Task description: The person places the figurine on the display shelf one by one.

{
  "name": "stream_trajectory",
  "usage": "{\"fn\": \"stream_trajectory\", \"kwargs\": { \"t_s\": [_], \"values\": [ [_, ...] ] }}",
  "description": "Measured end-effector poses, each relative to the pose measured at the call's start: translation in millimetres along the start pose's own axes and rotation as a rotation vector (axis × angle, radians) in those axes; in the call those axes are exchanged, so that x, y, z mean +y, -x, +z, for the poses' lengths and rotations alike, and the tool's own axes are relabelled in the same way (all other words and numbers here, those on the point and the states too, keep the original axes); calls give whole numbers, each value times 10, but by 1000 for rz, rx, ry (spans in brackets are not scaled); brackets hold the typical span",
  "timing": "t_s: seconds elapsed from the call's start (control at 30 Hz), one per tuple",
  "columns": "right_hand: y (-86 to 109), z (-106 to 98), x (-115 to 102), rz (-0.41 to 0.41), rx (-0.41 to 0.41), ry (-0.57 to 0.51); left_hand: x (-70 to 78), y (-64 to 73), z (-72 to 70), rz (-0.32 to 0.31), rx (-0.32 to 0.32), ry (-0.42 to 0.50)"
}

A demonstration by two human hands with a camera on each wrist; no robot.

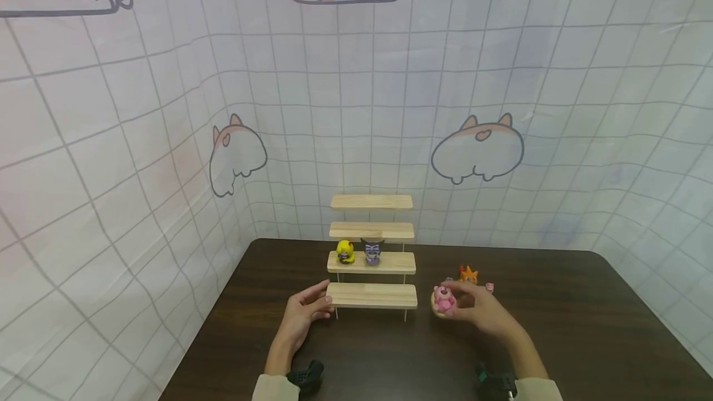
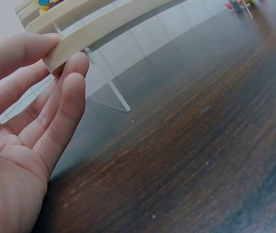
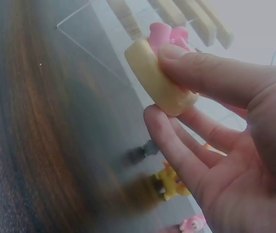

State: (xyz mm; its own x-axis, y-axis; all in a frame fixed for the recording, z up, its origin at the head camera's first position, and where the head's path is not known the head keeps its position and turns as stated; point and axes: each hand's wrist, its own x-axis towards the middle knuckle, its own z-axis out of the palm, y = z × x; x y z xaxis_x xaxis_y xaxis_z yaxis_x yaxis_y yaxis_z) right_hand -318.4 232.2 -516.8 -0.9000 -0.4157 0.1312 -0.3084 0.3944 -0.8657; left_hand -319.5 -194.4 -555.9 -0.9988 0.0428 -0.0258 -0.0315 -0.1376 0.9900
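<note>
A four-step wooden display stand [image 1: 371,296] with clear supports stands mid-table. My left hand [image 1: 299,317] pinches the left end of its lowest board [image 2: 74,48], thumb on the upper edge and fingertips below. To the right of the stand, my right hand [image 1: 486,309] holds a pink bear figurine [image 1: 444,299] above the table. The right wrist view shows my thumb against the figurine and its thick cream base [image 3: 150,80], with fingers under the base. On the second board from the bottom sit a yellow figurine [image 1: 345,252] and a purple figurine with dark ears [image 1: 372,254].
Behind my right hand, an orange figurine [image 1: 468,274] and a small pink figurine [image 1: 489,288] stand on the dark wooden table [image 1: 579,320]. A grey figurine [image 3: 151,147] is near them in the right wrist view. A grid-patterned curtain [image 1: 379,110] encloses the table's back and sides.
</note>
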Motion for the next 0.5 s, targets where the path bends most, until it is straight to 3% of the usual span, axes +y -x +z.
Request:
{"fn": "stream_trajectory", "kwargs": {
  "t_s": [0.5],
  "values": [
    [-18, -18, -124, 49, 65, -90, -17, -10, -9, 7, -6, 0]
  ]
}}
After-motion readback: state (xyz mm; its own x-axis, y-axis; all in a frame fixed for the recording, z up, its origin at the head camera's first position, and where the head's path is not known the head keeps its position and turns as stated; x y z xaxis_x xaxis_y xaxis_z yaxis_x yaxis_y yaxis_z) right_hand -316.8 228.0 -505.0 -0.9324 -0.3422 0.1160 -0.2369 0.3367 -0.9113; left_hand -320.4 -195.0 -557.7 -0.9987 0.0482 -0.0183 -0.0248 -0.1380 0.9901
